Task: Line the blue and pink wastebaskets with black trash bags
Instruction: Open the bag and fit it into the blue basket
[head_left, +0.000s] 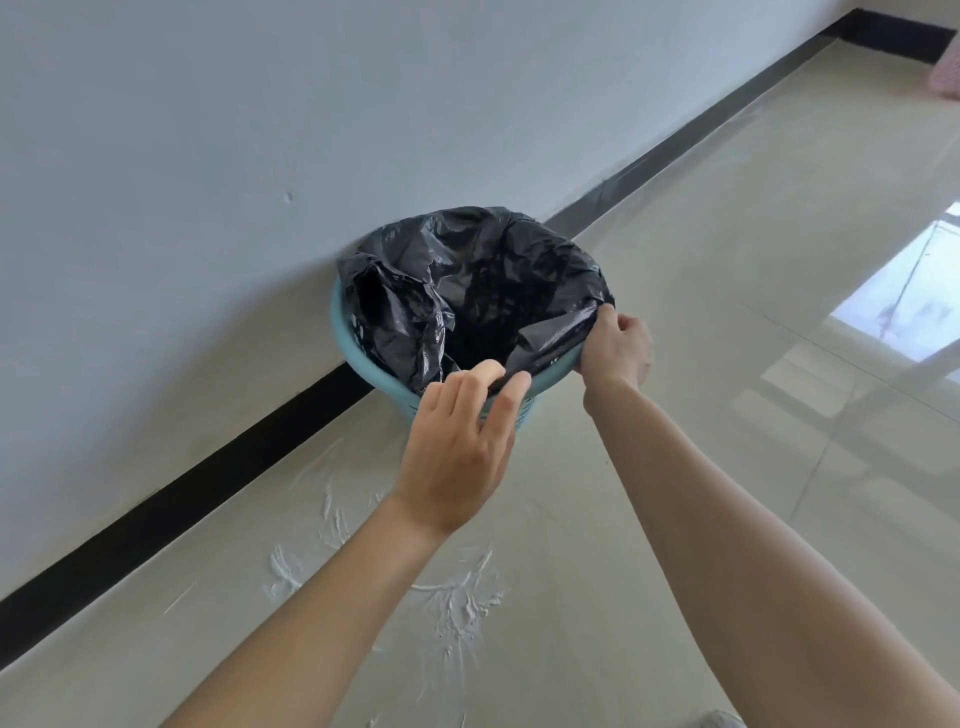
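A blue wastebasket (347, 343) stands on the floor against the wall. A black trash bag (483, 280) sits inside it, its mouth folded over the far and right rim, crumpled and loose on the left. My left hand (460, 447) pinches the bag's edge at the near rim. My right hand (618, 348) grips the bag's edge at the right rim, pressed against the basket. A pink object (946, 73), perhaps the pink wastebasket, shows at the top right edge, mostly cut off.
A pale wall (208, 156) with a black skirting strip (182, 493) runs diagonally behind the basket. The glossy beige tiled floor (727, 260) has white smears (457, 597) near me. Bright window reflections lie at the right.
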